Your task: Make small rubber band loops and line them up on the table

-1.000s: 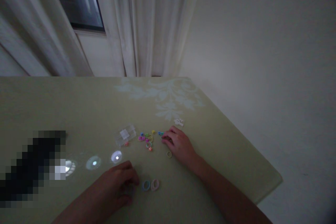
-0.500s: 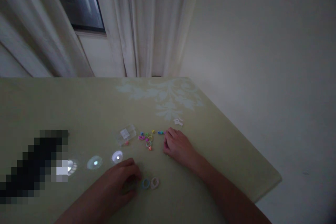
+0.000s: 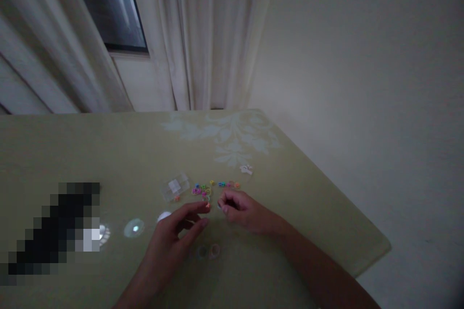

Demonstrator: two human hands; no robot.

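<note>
My right hand is closed in a pinch over the table, with a tiny pale edge of a small ring at its fingertips, mostly hidden by them. Facing it, my left hand has thumb and fingers apart and holds nothing. Its fingertips are close to an orange star charm at the near end of a cluster of colourful small rings and charms. Beyond my right hand lies a short row of blue, pink and orange charmed rings. Two larger rings, one bluish and one pinkish, lie nearer me.
A clear plastic box lies left of the cluster, an orange charm beside it. A small white piece lies farther back. A pixelated dark shape covers the table's left. The table's right edge runs beside the wall.
My left hand has moved forward and right, towards the cluster. My right hand has left the row, uncovering its pink and orange pieces, and has come nearer my left hand. The yellowish loose ring no longer shows.
</note>
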